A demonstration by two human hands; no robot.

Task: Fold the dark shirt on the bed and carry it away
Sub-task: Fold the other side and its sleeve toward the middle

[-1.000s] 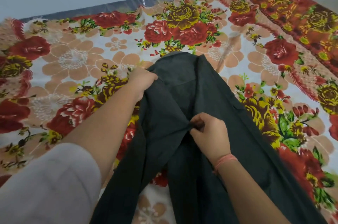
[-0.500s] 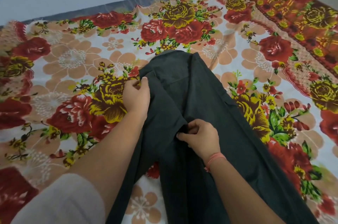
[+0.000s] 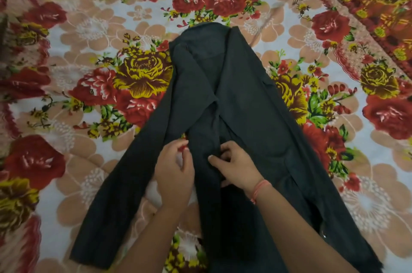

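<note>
Pinching soft, matte dark shirt (image 3: 223,76) with curled fingers of right hand (image 3: 236,165); holding left hand (image 3: 175,170) at cloth edge, fingers half-curled, grip unclear. Lying across floral-print bed (image 3: 89,27).

The shirt (image 3: 223,76) lies on the bed (image 3: 89,27), collar end farthest, one sleeve (image 3: 116,194) splayed near left; at its middle the left hand (image 3: 174,167) sits beside the right hand (image 3: 236,165) (that one on the cloth)

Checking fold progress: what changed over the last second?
The left hand released the dark shirt at its shoulder and came down beside the right hand; its grip now is unclear. The right hand still pinches the middle fold; the shirt stays on the floral bedsheet.
</note>
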